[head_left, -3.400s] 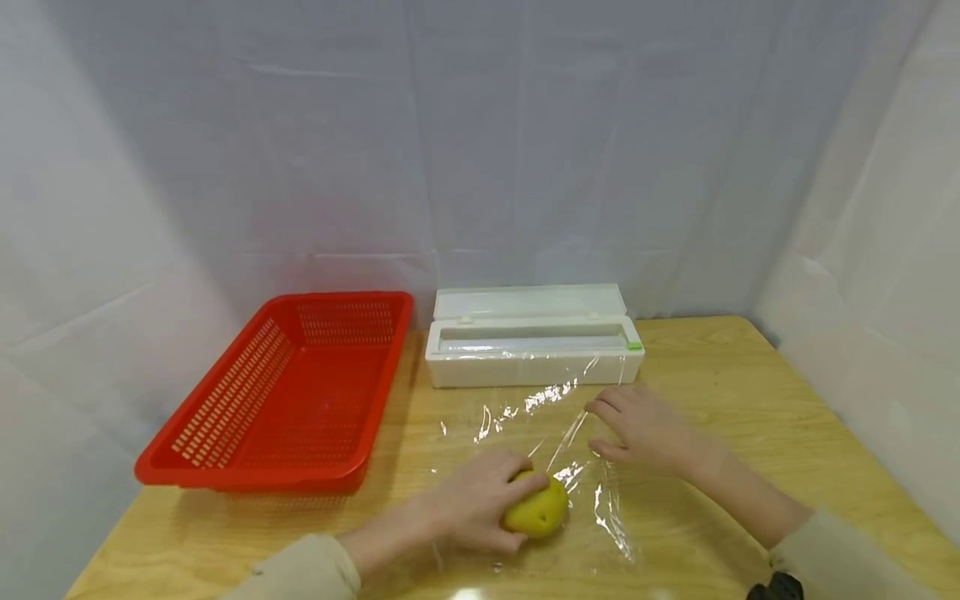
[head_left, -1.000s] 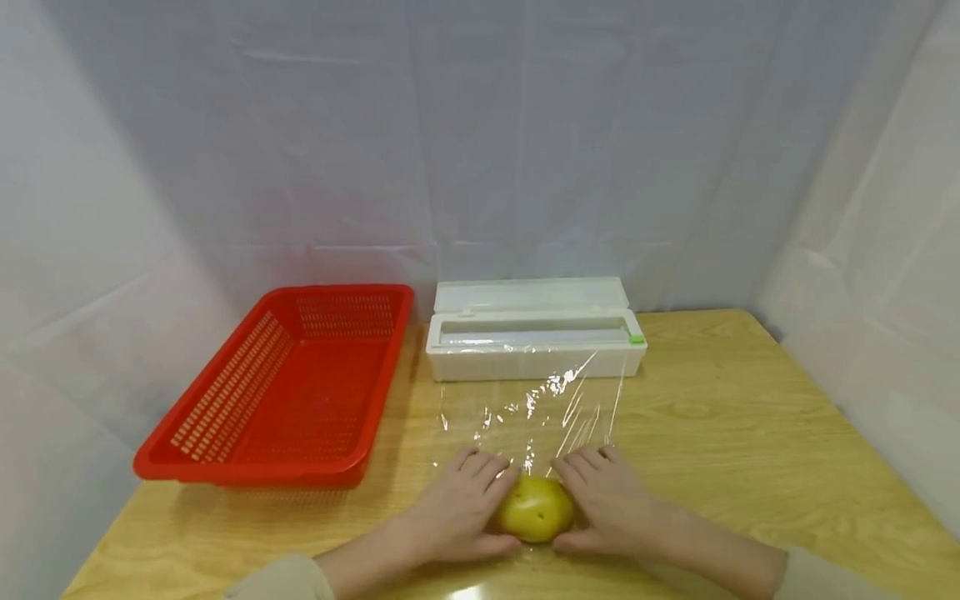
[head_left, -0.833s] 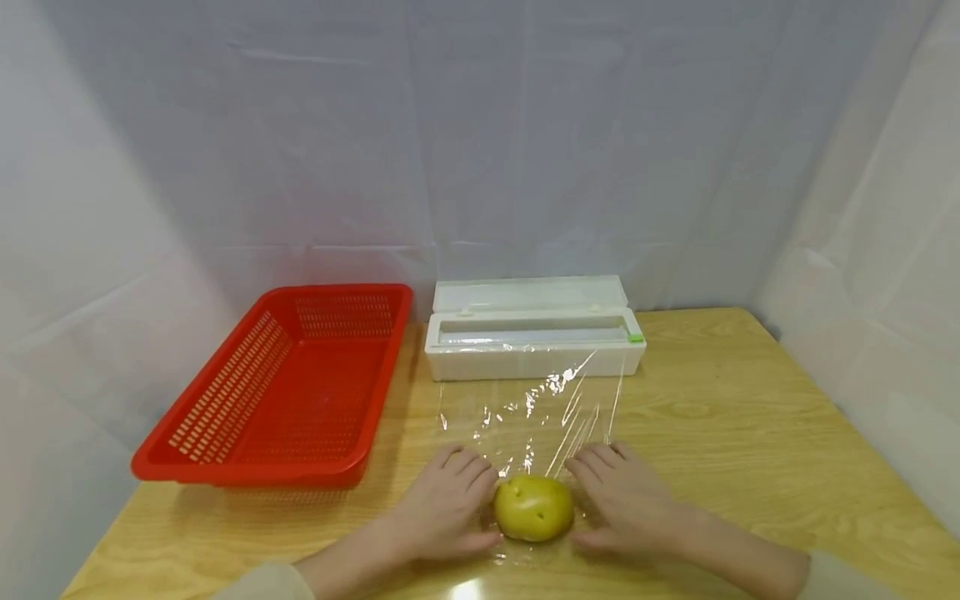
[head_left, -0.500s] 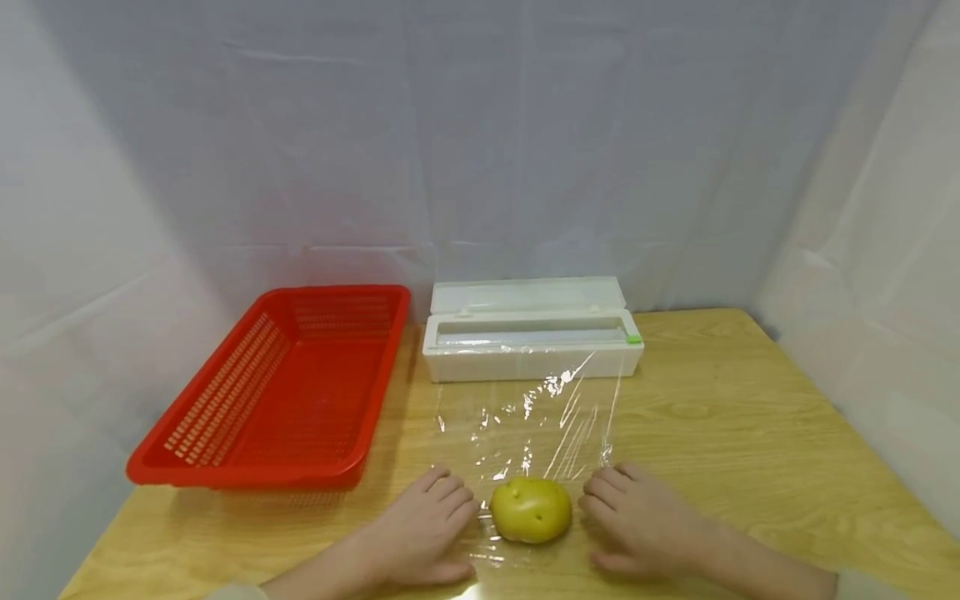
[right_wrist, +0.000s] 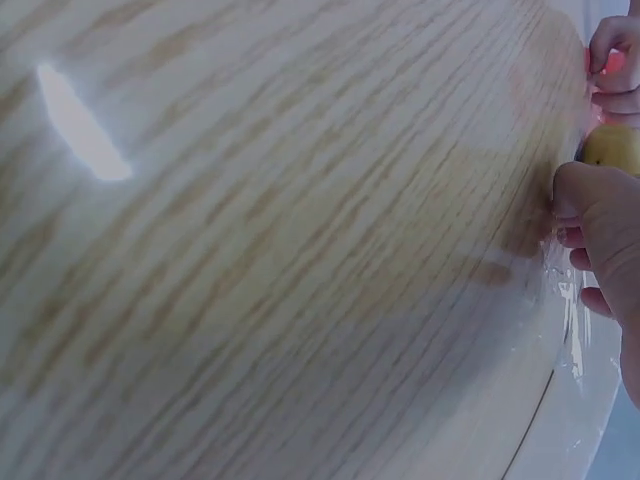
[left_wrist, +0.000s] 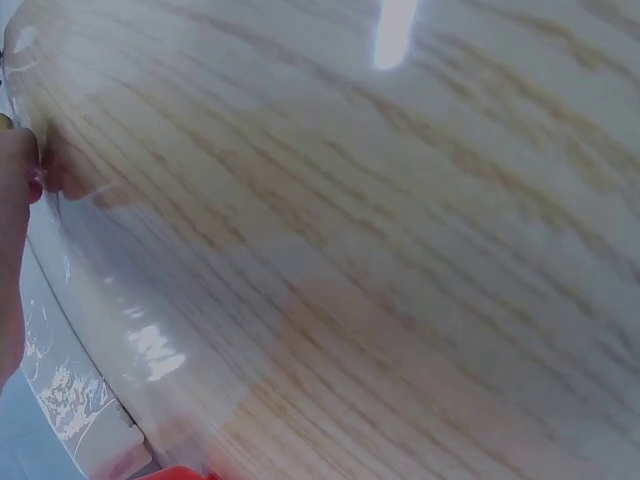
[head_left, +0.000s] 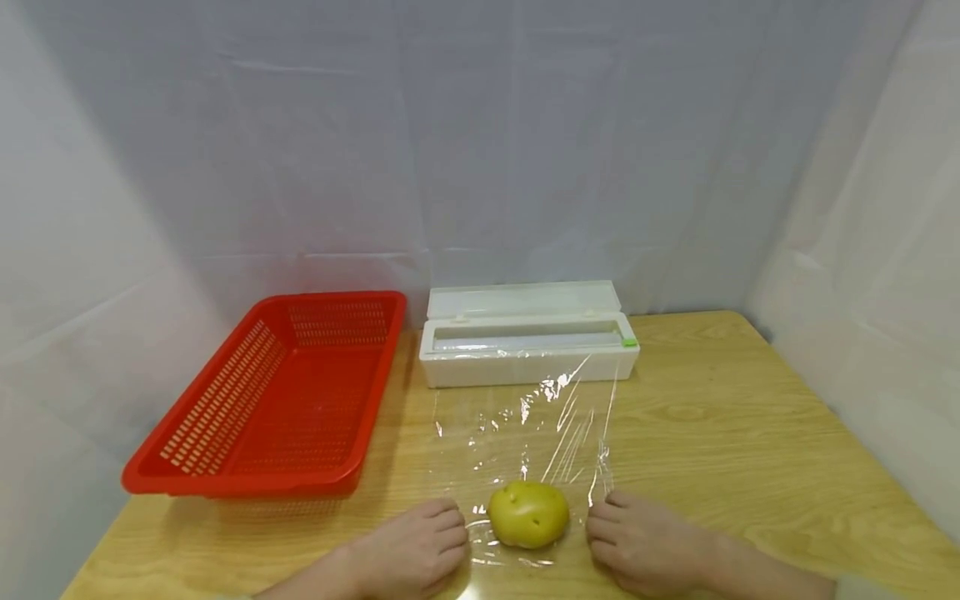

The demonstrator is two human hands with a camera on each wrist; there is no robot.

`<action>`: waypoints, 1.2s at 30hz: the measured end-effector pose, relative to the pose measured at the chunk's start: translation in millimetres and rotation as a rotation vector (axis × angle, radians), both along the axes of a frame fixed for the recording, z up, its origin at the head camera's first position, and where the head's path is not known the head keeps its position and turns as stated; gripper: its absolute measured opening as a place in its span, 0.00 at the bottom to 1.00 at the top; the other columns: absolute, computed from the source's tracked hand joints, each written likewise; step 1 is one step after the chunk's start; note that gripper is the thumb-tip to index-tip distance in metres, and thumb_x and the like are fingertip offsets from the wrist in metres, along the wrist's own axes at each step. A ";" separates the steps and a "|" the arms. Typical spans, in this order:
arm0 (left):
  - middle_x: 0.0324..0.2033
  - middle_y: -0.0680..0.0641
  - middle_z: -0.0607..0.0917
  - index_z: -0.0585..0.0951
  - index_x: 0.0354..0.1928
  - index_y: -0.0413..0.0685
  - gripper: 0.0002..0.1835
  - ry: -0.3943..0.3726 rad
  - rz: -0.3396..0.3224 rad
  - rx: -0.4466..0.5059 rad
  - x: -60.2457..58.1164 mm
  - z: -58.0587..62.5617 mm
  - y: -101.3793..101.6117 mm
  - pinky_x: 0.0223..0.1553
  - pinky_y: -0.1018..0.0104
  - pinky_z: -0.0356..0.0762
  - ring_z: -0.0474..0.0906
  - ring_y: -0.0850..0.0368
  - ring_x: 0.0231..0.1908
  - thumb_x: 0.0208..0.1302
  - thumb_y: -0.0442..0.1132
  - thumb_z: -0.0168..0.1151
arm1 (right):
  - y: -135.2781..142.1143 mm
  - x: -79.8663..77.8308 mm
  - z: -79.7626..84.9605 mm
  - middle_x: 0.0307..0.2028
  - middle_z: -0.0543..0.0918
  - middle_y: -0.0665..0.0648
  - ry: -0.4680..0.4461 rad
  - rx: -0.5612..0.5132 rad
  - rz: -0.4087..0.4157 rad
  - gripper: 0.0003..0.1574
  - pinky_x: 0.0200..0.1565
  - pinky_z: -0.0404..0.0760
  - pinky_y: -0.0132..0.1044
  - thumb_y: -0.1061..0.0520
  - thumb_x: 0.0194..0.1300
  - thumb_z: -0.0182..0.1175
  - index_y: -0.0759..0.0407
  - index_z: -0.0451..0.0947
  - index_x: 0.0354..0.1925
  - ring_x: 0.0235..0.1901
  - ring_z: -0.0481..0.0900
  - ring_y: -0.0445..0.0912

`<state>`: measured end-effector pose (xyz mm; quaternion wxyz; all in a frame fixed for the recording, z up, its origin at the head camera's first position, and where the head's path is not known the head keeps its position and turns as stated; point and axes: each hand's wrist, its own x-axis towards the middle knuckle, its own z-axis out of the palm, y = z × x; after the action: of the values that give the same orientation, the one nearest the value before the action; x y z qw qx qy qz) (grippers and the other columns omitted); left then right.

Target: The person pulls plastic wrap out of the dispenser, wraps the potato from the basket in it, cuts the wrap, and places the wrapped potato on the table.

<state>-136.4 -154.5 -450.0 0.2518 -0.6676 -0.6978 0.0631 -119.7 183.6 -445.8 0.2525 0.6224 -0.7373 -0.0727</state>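
Note:
A yellow potato (head_left: 528, 515) lies on a sheet of clear cling film (head_left: 551, 417) near the front of the table. The film runs back to a white cling film dispenser (head_left: 528, 368) whose lid stands up. My left hand (head_left: 416, 550), left of the potato, has curled fingers and pinches the film's near-left edge. On the other side my right hand (head_left: 648, 542) pinches the near-right edge; in the right wrist view its thumb and forefinger (right_wrist: 575, 195) meet at the film. Neither hand touches the potato. The left wrist view catches only part of the left hand (left_wrist: 15, 200).
A red plastic basket (head_left: 386, 400) with slotted sides stands on the left of the wooden table (head_left: 697, 417). White sheeting (head_left: 525, 167) hangs behind and along both sides. A green tab (head_left: 629, 342) sits at the dispenser's right end.
The left hand has let go of the potato. Both hands, earlier against its sides, have moved apart and toward the front edge, their fingers curling in at the film. The film lies flatter.

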 end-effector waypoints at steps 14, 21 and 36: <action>0.29 0.54 0.77 0.76 0.29 0.49 0.07 -0.107 0.068 0.159 0.3 8.3 0.5 0.48 0.62 0.69 0.73 0.56 0.36 0.47 0.42 0.59 | 3.0 -3.7 2.6 0.31 0.77 0.49 -0.056 -0.186 -0.067 0.08 0.42 0.72 0.37 0.54 0.56 0.51 0.54 0.76 0.28 0.36 0.74 0.44; 0.31 0.54 0.76 0.75 0.29 0.51 0.06 -0.202 0.176 0.170 -1.8 13.2 0.7 0.48 0.63 0.68 0.73 0.57 0.38 0.48 0.40 0.60 | 4.4 -11.5 4.4 0.31 0.77 0.49 -0.065 -0.246 -0.143 0.09 0.38 0.71 0.37 0.54 0.55 0.49 0.54 0.75 0.28 0.35 0.74 0.44; 0.29 0.54 0.75 0.74 0.28 0.50 0.05 -0.190 0.185 0.221 -2.7 14.7 1.0 0.46 0.63 0.69 0.72 0.57 0.35 0.47 0.38 0.60 | -11.5 -8.3 20.6 0.34 0.76 0.50 -0.052 -0.233 -0.191 0.20 0.38 0.74 0.37 0.40 0.58 0.54 0.55 0.75 0.35 0.36 0.74 0.44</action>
<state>-139.0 -153.5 -435.2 0.2494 -0.5719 -0.7795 -0.0545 -128.0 172.1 -425.3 0.2957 0.5174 -0.8030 0.0059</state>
